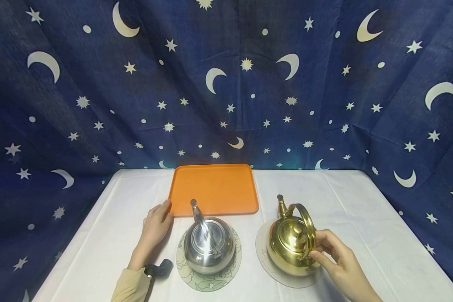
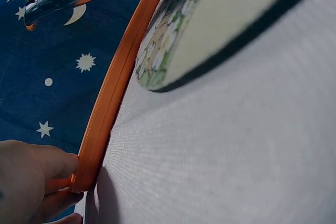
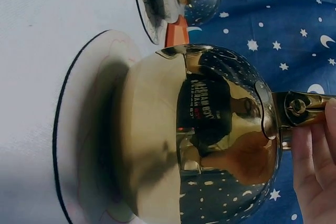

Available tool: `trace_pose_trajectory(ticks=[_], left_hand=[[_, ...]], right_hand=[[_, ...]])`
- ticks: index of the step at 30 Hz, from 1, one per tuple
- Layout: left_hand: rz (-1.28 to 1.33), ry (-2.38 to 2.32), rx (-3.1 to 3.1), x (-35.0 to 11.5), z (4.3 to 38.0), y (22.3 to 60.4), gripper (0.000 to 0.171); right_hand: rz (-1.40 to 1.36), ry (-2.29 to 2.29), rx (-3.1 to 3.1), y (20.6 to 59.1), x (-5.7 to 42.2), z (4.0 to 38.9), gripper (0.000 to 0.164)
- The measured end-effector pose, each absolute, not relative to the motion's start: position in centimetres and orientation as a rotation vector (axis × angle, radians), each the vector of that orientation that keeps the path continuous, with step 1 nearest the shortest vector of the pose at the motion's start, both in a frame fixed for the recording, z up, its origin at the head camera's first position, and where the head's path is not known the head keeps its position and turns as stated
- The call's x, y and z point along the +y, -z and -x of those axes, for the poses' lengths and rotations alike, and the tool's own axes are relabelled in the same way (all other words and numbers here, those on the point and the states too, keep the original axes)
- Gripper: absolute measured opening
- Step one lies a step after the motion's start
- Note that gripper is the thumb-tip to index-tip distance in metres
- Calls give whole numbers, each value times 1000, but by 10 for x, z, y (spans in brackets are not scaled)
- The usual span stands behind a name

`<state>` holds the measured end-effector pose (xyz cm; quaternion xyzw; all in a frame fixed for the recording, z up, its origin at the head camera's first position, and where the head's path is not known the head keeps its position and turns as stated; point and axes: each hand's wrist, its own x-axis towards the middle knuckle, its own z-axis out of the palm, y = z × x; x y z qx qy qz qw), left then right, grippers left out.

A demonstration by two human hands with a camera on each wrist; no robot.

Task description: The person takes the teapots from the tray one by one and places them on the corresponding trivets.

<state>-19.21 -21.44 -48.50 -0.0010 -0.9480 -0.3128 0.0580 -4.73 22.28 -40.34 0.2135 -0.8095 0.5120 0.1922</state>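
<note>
My left hand holds the near left corner of a flat orange tray; in the left wrist view its fingers sit on both sides of the rim. With my right hand I grip the arched handle of a shiny gold kettle near its rear end. This kettle is over a round pale mat, its spout pointing away. Whether its base touches the mat is hard to tell. Between my hands a silver kettle stands on a round, leaf-patterned mat.
A white cloth covers the table. Behind and beside it hangs a dark blue curtain printed with moons and stars. The silver kettle's spout reaches over the tray's front edge. A black strap with a bulky end sits at my left wrist.
</note>
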Motion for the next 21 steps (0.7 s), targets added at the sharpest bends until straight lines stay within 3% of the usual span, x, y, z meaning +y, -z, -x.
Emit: trace_pose_trajectory(ticks=[21], left_hand=[[-14,954,-2897,-215,193,484,51]], right_hand=[[-619,-1524,-2220,411,226,45,38]])
